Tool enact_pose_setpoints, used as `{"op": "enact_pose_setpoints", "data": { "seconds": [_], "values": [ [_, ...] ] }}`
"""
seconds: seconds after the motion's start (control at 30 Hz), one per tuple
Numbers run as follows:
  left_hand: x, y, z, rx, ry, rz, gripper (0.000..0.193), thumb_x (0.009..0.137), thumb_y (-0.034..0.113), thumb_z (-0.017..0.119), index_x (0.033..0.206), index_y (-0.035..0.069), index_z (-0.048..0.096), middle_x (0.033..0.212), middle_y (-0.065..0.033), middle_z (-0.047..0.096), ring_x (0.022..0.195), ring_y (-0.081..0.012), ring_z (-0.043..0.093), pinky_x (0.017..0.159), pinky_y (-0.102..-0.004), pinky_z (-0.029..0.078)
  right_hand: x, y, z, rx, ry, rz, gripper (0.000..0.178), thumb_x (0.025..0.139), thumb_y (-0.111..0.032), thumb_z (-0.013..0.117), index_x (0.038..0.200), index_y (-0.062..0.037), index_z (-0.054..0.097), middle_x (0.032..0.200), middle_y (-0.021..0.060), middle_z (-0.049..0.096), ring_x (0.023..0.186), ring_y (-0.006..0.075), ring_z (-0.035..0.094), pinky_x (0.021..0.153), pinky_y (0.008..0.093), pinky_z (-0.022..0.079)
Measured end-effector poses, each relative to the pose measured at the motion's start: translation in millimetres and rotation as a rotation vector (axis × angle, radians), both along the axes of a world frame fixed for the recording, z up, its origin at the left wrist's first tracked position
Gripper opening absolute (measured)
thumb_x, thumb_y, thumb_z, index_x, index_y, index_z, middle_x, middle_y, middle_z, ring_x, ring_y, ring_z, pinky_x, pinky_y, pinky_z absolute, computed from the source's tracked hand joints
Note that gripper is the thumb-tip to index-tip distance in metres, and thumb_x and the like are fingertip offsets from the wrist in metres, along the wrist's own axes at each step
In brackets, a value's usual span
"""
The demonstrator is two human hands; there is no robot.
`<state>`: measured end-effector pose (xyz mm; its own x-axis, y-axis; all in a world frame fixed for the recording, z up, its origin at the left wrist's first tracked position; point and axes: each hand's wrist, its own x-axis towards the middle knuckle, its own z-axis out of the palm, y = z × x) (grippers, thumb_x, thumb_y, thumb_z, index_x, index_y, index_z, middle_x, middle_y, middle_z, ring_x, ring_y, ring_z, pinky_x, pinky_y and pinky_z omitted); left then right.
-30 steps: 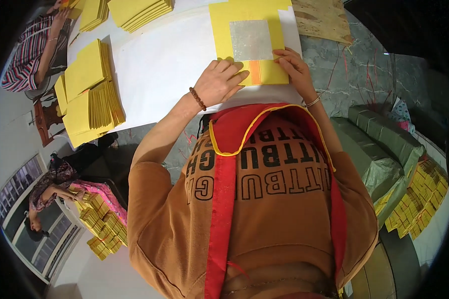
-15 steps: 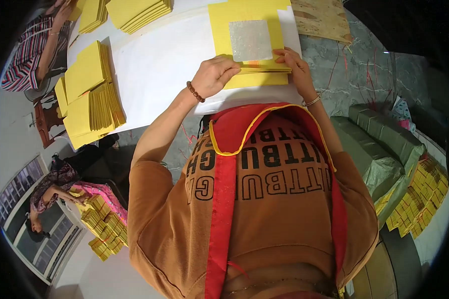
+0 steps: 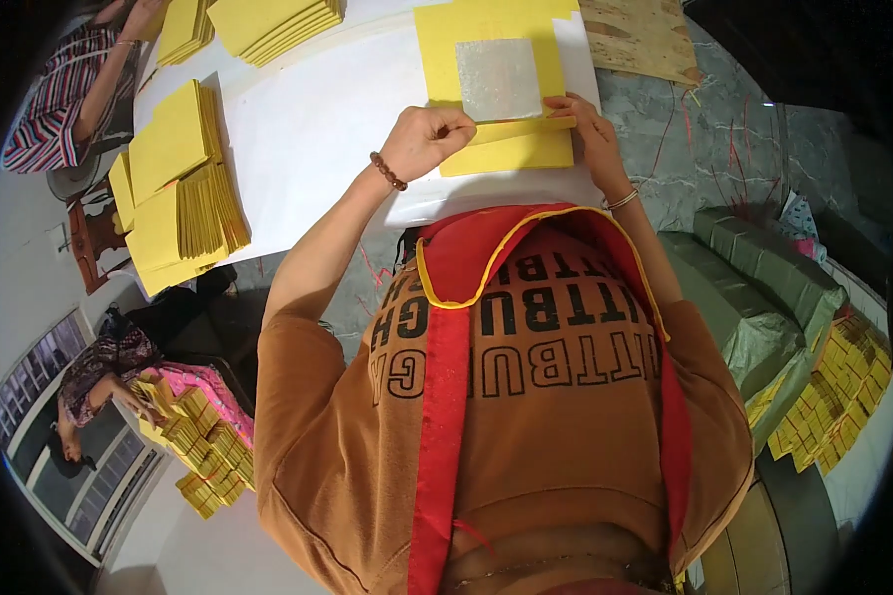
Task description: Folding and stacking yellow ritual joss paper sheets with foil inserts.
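On the white tabletop lie yellow paper sheets [image 3: 442, 59], with a silvery-grey square [image 3: 499, 79] on the top one. A narrow folded strip of yellow paper [image 3: 516, 130] runs along the near edge of that square. My left hand [image 3: 429, 142] is closed in a pinch on the strip's left end. At its right end, the fingers of my right hand [image 3: 590, 129] close on the paper, the fingertips partly behind it. More yellow paper [image 3: 521, 156] lies flat below the strip, towards me.
Stacks of folded yellow paper [image 3: 174, 144] stand on the table's left side, with another stack [image 3: 273, 28] at the far edge. A person in a striped top [image 3: 84, 74] sits at far left. Another person [image 3: 109, 372] handles yellow bundles [image 3: 203, 436]. Green wrapped packages [image 3: 739, 297] lie at right.
The folded strip has moved slightly away from me, up against the silvery square's near edge. My left hand has shifted a little with it; my right hand stays near the same place.
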<state>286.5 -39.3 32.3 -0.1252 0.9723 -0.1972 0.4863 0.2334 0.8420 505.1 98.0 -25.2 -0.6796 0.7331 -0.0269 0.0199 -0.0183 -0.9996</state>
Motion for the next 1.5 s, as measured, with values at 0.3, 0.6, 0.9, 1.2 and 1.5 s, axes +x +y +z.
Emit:
{"op": "enact_pose_setpoints", "data": {
  "seconds": [0.3,0.6,0.9,1.2,1.5],
  "values": [
    [-9.1,6.7,4.9,-0.051,-0.140,-0.075,0.017,0.080,0.014,0.057,0.084,0.000,0.065,0.071,-0.0070,0.064,0.064,-0.0104,0.056,0.061,-0.0245,0.046,2.1,1.1,-2.6,0.002,0.019,0.027,0.036,0.094,-0.025,0.039,0.091,0.0011,0.064,0.109,0.0071,0.059,0.105,0.0168,0.049,0.093,0.0277,0.036],
    [-12.0,9.6,1.8,-0.093,-0.131,-0.078,0.017,0.080,0.014,0.057,0.084,0.000,0.064,0.069,-0.0060,0.063,0.062,-0.0096,0.055,0.059,-0.0244,0.045,3.6,3.4,-1.7,-0.016,0.051,0.066,0.028,0.090,-0.021,0.047,0.098,-0.0004,0.063,0.115,0.0076,0.055,0.108,0.0182,0.047,0.094,0.0292,0.035],
    [-13.9,-6.2,14.7,0.204,0.138,-0.200,0.028,0.077,0.023,0.064,0.101,0.006,0.061,0.097,-0.0085,0.059,0.089,-0.0213,0.052,0.077,-0.0337,0.041,4.3,2.0,-14.0,0.077,-0.007,0.075,0.025,0.078,-0.007,0.060,0.103,-0.0053,0.060,0.112,0.0074,0.056,0.111,0.0196,0.046,0.094,0.0304,0.036],
    [-24.7,-10.2,-10.2,0.472,0.844,-0.192,0.050,0.066,0.005,0.058,0.114,0.018,0.057,0.116,-0.0069,0.054,0.106,-0.0245,0.049,0.087,-0.0361,0.037,-2.1,7.5,9.8,0.728,-0.165,0.031,0.023,0.076,-0.011,0.062,0.099,-0.0139,0.061,0.121,0.0047,0.051,0.118,0.0249,0.041,0.096,0.0363,0.031],
    [-6.5,-37.8,-2.3,0.485,0.447,-0.087,0.017,0.077,0.008,0.055,0.093,0.005,0.059,0.082,-0.0118,0.061,0.075,-0.0268,0.057,0.067,-0.0344,0.046,11.2,4.1,31.3,0.887,-0.247,0.381,0.024,0.075,-0.019,0.065,0.098,-0.0144,0.061,0.101,0.0028,0.061,0.100,0.0204,0.055,0.080,0.0332,0.037]
  ]
}}
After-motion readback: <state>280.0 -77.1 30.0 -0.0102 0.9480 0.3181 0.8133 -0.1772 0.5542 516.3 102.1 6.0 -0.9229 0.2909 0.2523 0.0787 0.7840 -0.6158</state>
